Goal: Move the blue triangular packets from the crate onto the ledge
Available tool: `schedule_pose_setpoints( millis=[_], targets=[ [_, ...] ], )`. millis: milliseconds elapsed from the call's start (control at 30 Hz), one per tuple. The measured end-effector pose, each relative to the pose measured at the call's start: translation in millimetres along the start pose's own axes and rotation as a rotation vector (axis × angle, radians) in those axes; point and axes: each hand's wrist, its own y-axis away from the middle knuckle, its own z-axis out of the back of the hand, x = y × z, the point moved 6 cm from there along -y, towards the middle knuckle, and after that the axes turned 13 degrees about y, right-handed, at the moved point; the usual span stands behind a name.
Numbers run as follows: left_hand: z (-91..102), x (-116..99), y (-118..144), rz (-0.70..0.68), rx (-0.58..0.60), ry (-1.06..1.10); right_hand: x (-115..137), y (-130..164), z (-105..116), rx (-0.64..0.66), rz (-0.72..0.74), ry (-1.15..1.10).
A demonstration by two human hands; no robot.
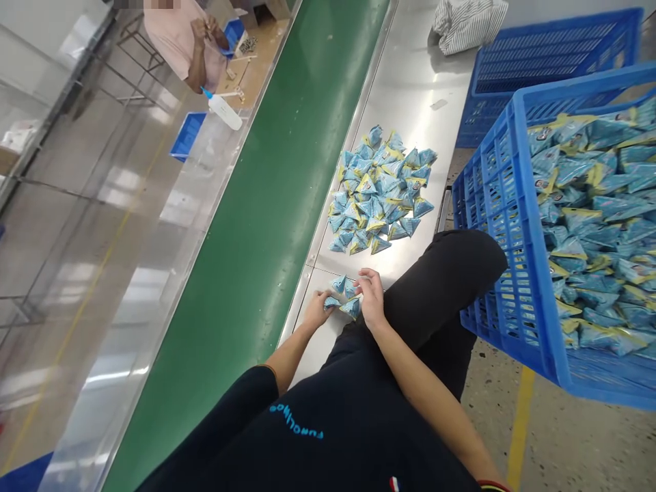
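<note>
Several small blue-and-yellow pyramid-shaped packets lie in a little group on the metal table, between my two hands. My left hand pinches the leftmost packet of this group between thumb and fingers. On the other side, my right hand is beside the group, its fingers bent and apart, near the packets at the right; contact is hard to make out. Farther along the metal table, a larger heap of the same packets is spread out.
A green conveyor belt runs along the left. To my right, a blue crate is full of similar packets. Striped cloth lies at the far end. Across the belt, a person works near a white bottle.
</note>
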Motion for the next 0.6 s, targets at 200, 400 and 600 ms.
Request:
schedule_pose_setpoints(
  millis=[200, 400, 600],
  targets=[
    [70.0, -5.1, -35.4, -0.01, -0.255, -0.036, 0.9, 0.1, -3.2, 0.032, 0.004, 0.013],
    [90.7, -77.3, -98.2, -0.187, -0.34, 0.057, -1.4, 0.4, -5.9, 0.06, -0.004, 0.011],
    [54.4, -178.3, -165.1, -0.389, -0.092, 0.099, -2.3, -0.1, -7.5, 0.052, 0.009, 0.016]
  ],
)
